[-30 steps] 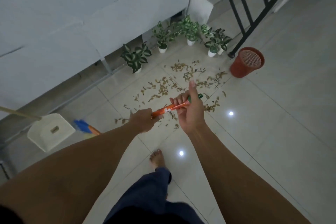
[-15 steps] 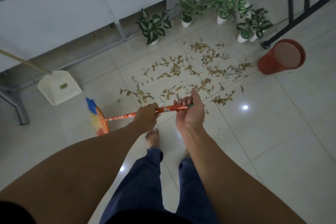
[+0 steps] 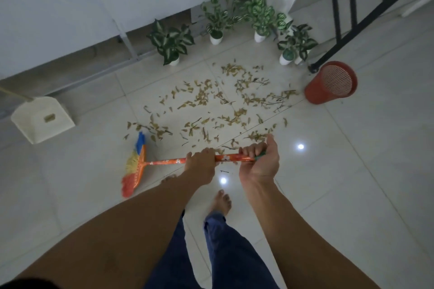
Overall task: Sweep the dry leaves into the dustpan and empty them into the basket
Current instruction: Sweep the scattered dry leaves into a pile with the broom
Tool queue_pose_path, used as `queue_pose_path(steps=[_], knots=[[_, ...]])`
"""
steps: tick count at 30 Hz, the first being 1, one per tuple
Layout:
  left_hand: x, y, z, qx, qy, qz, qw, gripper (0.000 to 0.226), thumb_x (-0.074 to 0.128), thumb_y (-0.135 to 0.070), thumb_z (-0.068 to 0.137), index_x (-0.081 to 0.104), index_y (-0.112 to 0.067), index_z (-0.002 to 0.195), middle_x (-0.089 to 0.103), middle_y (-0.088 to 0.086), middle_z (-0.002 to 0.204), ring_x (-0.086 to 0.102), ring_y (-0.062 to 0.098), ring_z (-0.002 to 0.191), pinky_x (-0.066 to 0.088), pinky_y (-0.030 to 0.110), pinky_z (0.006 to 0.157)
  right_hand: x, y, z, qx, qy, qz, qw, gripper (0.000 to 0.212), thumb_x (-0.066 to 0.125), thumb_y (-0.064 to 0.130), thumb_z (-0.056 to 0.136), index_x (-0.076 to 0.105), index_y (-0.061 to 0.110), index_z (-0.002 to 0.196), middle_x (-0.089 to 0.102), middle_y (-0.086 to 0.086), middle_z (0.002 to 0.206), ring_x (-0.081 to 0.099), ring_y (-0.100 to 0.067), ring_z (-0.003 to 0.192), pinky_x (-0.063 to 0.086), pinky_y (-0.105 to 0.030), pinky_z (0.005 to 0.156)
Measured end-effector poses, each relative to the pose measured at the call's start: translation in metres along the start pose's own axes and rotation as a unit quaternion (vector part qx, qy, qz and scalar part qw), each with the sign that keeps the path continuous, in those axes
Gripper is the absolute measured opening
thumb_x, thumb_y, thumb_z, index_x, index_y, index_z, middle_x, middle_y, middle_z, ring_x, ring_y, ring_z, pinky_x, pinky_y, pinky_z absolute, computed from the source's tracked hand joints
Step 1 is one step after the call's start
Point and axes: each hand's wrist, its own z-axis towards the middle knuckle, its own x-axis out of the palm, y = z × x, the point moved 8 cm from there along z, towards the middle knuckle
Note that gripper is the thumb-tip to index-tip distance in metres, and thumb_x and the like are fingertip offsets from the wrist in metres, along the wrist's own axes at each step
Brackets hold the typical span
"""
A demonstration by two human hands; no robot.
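Hands: my left hand (image 3: 199,166) and right hand (image 3: 259,164) both curl tight round the handle of the orange plastic broom with multicoloured bristles (image 3: 164,161).
Leaves: the dry brown leaves (image 3: 220,105) lie scattered over the pale floor tiles (image 3: 352,171), none gathered.
Dustpan: the cream plastic dustpan (image 3: 42,119) stands well left of them, untouched.
Basket: the red mesh basket (image 3: 331,82) sits near their right edge.
Left to do: nearly everything, I judge: gather, scoop, tip.

The person wears dark blue trousers (image 3: 225,253) (hems at the ankles), with bare forearms and bare feet (image 3: 222,202).
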Motion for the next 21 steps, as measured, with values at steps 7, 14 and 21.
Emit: queue_pose_path(steps=[7,14,21], knots=[[-0.022,0.022,-0.016,-0.065,-0.038,0.017,0.997,0.022,0.041,-0.039,0.104,0.047,-0.020,0.112,0.060,0.000,0.108,0.062,0.022,0.094,0.047,0.040,0.090,0.025,-0.009,-0.014,0.017,0.047,-0.024,0.998,0.051,0.050,0.020,0.098,0.038,0.018,0.048,0.025,-0.002,0.050,0.025,-0.018,0.048,0.040,-0.034,0.069],[-0.018,0.003,-0.010,-0.061,-0.020,-0.024,0.998,0.015,0.044,-0.033,0.104,0.046,-0.018,0.109,0.059,0.001,0.106,0.057,0.019,0.087,0.050,0.041,0.090,0.015,0.003,-0.015,-0.006,0.021,-0.060,0.998,0.053,0.050,0.010,0.098,0.035,0.022,0.048,0.028,0.002,0.048,0.026,-0.015,0.047,0.041,-0.033,0.064],[-0.055,-0.074,-0.008,0.036,-0.080,0.004,0.996,0.017,0.043,-0.035,0.104,0.046,-0.019,0.110,0.060,-0.002,0.102,0.058,0.018,0.083,0.049,0.039,0.090,0.023,0.089,-0.015,-0.086,0.043,-0.035,0.995,0.050,0.054,0.009,0.091,0.032,0.020,0.047,0.024,0.001,0.047,0.023,-0.016,0.047,0.030,-0.030,0.052]])
